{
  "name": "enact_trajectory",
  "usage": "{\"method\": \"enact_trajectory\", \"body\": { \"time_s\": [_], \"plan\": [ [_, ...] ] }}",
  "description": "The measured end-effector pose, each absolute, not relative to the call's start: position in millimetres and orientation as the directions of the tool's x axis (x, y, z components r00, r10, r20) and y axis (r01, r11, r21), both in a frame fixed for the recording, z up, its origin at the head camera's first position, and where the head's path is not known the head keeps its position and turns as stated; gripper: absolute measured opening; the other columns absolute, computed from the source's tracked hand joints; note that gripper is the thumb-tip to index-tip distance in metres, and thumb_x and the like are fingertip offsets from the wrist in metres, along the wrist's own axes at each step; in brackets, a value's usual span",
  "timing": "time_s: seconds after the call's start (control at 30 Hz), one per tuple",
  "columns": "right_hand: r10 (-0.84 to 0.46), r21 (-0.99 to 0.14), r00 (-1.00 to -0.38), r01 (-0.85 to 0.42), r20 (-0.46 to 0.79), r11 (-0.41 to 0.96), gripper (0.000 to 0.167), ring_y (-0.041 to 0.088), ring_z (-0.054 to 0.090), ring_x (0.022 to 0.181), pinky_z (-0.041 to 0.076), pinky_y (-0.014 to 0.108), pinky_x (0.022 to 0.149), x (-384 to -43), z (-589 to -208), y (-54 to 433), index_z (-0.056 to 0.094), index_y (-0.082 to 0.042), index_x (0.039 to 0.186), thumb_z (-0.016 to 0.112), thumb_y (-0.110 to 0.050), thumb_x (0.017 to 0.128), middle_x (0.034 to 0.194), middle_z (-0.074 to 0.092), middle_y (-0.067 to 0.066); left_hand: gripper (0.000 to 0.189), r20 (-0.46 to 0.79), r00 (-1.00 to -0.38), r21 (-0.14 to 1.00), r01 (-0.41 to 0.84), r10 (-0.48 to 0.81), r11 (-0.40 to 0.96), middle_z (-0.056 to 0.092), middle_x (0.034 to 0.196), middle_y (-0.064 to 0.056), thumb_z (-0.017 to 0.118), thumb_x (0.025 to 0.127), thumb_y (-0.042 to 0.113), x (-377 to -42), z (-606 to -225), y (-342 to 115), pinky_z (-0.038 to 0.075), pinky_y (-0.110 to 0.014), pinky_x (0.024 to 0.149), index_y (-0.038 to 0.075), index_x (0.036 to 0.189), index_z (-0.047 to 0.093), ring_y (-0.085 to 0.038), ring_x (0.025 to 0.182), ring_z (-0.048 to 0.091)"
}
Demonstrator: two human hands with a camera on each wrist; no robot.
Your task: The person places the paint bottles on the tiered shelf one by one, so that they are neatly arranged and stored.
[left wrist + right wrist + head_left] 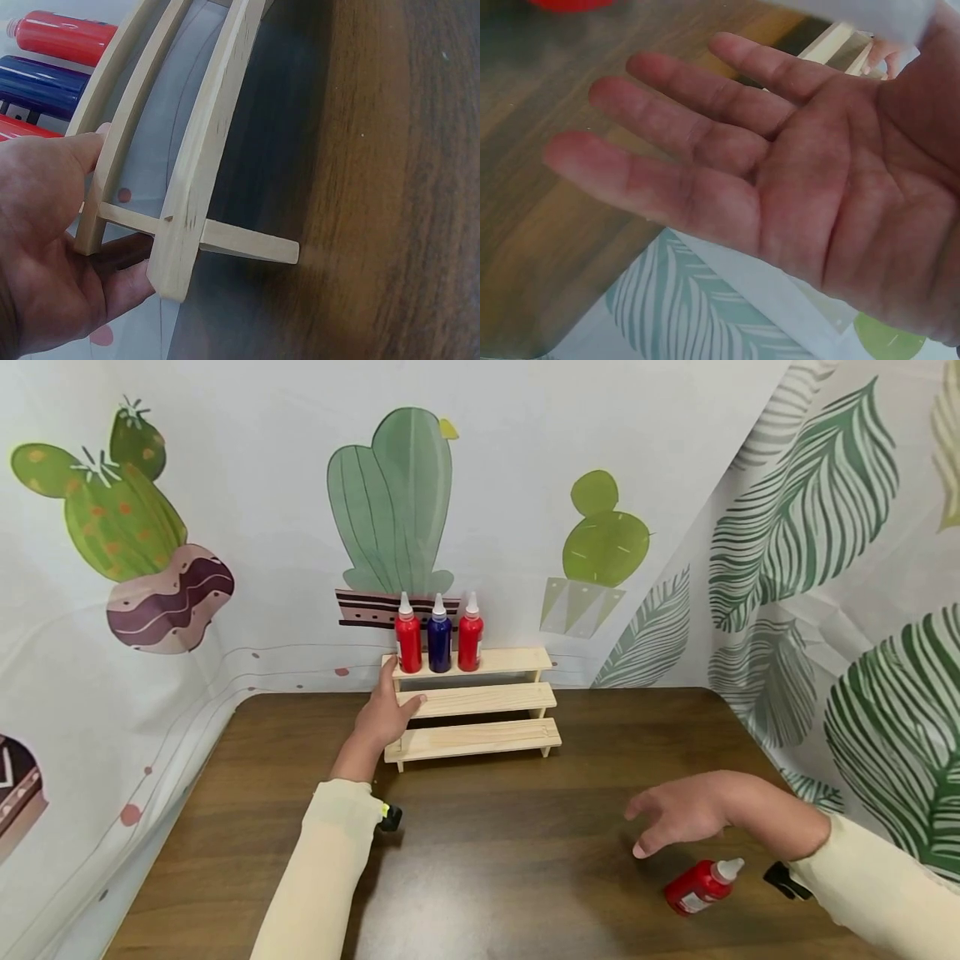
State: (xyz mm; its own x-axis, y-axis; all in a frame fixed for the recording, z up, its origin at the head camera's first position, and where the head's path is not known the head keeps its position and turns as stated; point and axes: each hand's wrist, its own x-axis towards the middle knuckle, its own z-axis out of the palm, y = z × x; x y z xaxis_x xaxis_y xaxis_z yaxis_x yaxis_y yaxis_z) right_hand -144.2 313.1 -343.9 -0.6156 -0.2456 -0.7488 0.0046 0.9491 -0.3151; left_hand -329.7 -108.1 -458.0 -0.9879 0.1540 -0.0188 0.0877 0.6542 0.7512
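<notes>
My left hand grips the left end of a three-step wooden shelf. In the left wrist view its thumb lies by the middle plank, with the other fingers around the side frame. On the top step stand a red squeeze bottle, a dark blue one and a second red one, all with white nozzle caps. Over the table at the right hovers my right hand, empty, its fingers extended in the right wrist view. Just below it, another red squeeze bottle appears tilted or lying, its white nozzle pointing right.
A brown wooden table carries the shelf near its back edge. Behind it hangs a white cloth backdrop printed with cacti and leaves. A black wrist camera sits beside the right sleeve.
</notes>
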Motion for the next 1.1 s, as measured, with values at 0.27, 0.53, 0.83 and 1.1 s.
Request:
{"method": "enact_trajectory", "body": {
  "time_s": [0.27,0.53,0.83,1.1],
  "plan": [
    [-0.224,-0.3,-0.561,0.046,-0.797,0.953,0.071,0.035,0.066,0.116,0.062,0.059,0.068,-137.1,-354.6,318.4,0.054,-0.015,0.149,0.083,-0.028,0.085,0.136,0.063,0.014,0.093,-0.014,-0.988,0.752,0.092,0.156,0.652,0.019,0.175,-0.027,0.056,0.108,0.046,-330.2,-456.6,-109.9,0.033,-0.071,0.121,0.027,0.169,-0.012,-0.05,0.157,0.032],
    [-0.151,-0.238,-0.511,0.109,-0.846,0.965,0.069,0.037,0.07,0.09,0.054,0.08,0.067,-127.5,-366.7,315.3,0.064,-0.019,0.129,0.089,0.005,0.069,0.117,0.064,0.01,0.093,-0.023,-0.987,0.741,0.091,0.16,0.665,0.02,0.174,-0.028,0.055,0.108,0.047,-331.1,-457.7,-109.4,0.033,-0.071,0.121,0.028,0.169,-0.013,-0.051,0.156,0.033],
    [-0.121,-0.188,-0.502,0.086,-0.856,0.978,0.044,0.036,0.069,0.075,0.061,0.07,0.069,-124.9,-371.4,315.8,0.065,-0.013,0.092,0.081,0.019,0.066,0.101,0.061,0.008,0.093,-0.022,-0.987,0.746,0.09,0.159,0.66,0.02,0.174,-0.027,0.055,0.108,0.048,-331.5,-457.4,-109.0,0.034,-0.071,0.121,0.03,0.169,-0.013,-0.051,0.156,0.033],
    [-0.214,-0.232,-0.542,-0.036,-0.813,0.972,0.042,0.03,0.07,0.068,0.063,0.061,0.063,-128.0,-370.7,315.4,0.067,-0.014,0.089,0.078,0.018,0.064,0.097,0.062,0.007,0.094,-0.017,-0.987,0.751,0.094,0.162,0.653,0.018,0.175,-0.027,0.056,0.108,0.047,-330.1,-458.7,-108.1,0.032,-0.071,0.122,0.028,0.169,-0.013,-0.05,0.158,0.03]
  ]
}}
